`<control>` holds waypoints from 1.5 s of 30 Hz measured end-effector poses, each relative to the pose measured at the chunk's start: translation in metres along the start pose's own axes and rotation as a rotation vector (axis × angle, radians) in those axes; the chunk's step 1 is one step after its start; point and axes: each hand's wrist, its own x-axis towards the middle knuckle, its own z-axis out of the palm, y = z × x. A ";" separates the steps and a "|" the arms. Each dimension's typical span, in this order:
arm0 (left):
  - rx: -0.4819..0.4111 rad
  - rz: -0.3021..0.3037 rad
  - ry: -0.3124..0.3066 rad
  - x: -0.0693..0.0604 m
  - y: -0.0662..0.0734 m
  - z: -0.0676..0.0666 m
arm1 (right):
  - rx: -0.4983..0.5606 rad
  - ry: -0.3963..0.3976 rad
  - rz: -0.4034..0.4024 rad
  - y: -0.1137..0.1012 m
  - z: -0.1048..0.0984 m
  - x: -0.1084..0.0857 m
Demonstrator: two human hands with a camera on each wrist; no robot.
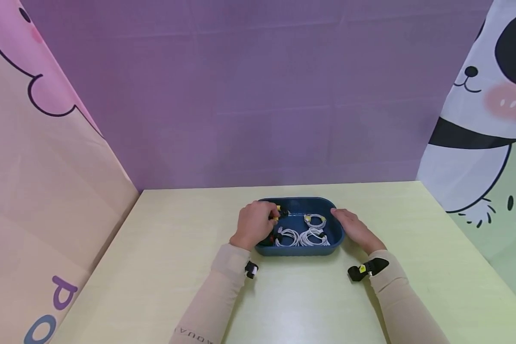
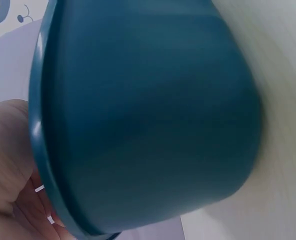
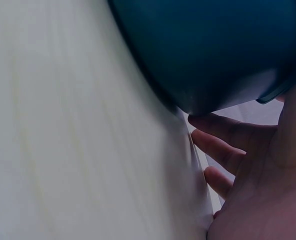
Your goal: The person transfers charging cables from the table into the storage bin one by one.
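A dark blue tray (image 1: pixel 298 252) with rounded corners stands on the table. Inside lie coiled white cables (image 1: pixel 314 237), several with black or yellow ties. My left hand (image 1: pixel 253 222) reaches over the tray's left side, its fingers curled down at a small yellow-and-black thing (image 1: pixel 276 219); the hand hides most of it. Behind the rim (image 2: pixel 36 127) in the left wrist view, small white bits show between the fingers. My right hand (image 1: pixel 356 230) holds the tray's right side at the rim. One fingertip (image 3: pixel 195 120) touches the lower wall in the right wrist view, and the other fingers hang apart from it.
The pale wooden table (image 1: pixel 296 301) ends at a purple backdrop (image 1: pixel 262 105). Printed cartoon sheets rise on both sides, with a panda (image 1: pixel 477 167) on the right. Black wrist cameras (image 1: pixel 367 268) sit on both cuffs. Dark items (image 1: pixel 267 240) lie in the tray's left part.
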 end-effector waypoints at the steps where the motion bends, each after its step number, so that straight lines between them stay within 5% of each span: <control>1: 0.007 0.002 -0.005 0.000 0.000 0.000 | 0.001 0.000 -0.001 0.000 0.000 0.000; 14: 0.065 -0.002 -0.083 0.009 0.004 0.012 | 0.010 -0.002 -0.017 -0.002 0.000 -0.002; 24: 0.074 -0.003 -0.050 0.015 0.008 0.018 | 0.009 -0.003 -0.011 0.001 0.001 0.000; 45: 0.080 -0.090 -0.128 0.028 0.018 0.029 | 0.001 0.006 -0.009 0.001 0.001 0.001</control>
